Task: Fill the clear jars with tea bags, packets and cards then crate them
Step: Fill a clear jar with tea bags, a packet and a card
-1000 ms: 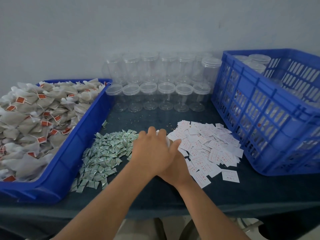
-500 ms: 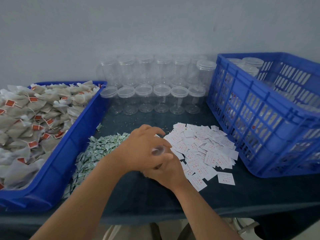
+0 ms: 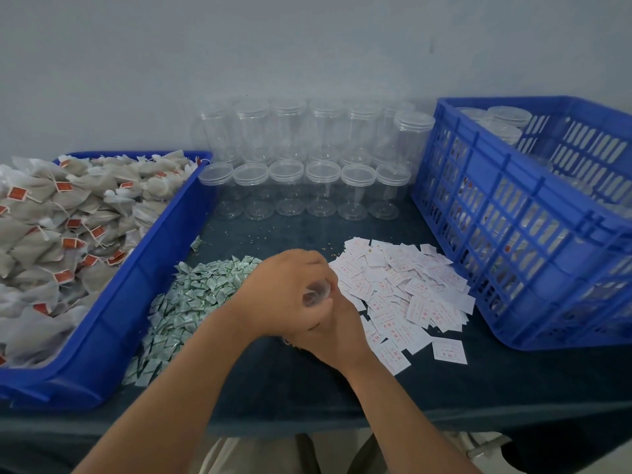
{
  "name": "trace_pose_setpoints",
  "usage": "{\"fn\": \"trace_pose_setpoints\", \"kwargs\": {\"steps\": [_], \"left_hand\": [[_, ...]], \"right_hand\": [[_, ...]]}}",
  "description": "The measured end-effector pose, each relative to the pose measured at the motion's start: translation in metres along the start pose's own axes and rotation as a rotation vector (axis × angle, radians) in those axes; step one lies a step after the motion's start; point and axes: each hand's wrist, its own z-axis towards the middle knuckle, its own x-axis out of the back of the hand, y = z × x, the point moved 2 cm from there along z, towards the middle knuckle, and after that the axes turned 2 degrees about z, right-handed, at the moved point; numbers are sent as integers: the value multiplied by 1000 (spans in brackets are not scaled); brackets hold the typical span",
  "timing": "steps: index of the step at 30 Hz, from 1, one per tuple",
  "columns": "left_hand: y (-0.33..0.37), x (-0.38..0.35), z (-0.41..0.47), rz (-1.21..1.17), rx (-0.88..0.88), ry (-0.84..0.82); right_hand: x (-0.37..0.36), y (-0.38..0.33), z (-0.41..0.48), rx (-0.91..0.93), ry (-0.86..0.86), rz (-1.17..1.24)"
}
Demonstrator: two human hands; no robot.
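A clear jar (image 3: 317, 295) sits between my hands at the middle of the table, mostly hidden by them. My left hand (image 3: 284, 295) curls over its top. My right hand (image 3: 338, 336) grips it from below, partly under the left. To the left lies a pile of green-white packets (image 3: 201, 295), and to the right a heap of white cards (image 3: 410, 289). Tea bags (image 3: 61, 227) with red tags fill the blue tray (image 3: 113, 323) at the left. Empty clear jars (image 3: 307, 159) stand in rows at the back.
A tall blue crate (image 3: 506, 234) at the right holds several lidded jars (image 3: 506, 121). A grey wall runs behind the table. Dark cloth (image 3: 478, 381) covers the tabletop, whose front edge is near my forearms.
My hands drew slightly nearer to me and my left hand turned over the jar's top, so the clear jar now shows between the fingers. The view shifted a little.
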Motion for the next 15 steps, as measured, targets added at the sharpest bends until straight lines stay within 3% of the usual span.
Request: {"fn": "trace_pose_setpoints", "kwargs": {"steps": [4, 7, 9, 12, 15], "left_hand": [[5, 8, 1, 33, -2, -96], [18, -10, -2, 386, 318, -148], [31, -21, 1, 452, 495, -100], [30, -29, 4, 423, 393, 105], [11, -23, 2, 182, 165, 155]], "right_hand": [[1, -6, -1, 23, -22, 22], [-1, -6, -1, 95, -1, -200], [-2, -8, -2, 161, 65, -316], [1, -15, -1, 375, 256, -453], [3, -14, 2, 401, 241, -335]]}}
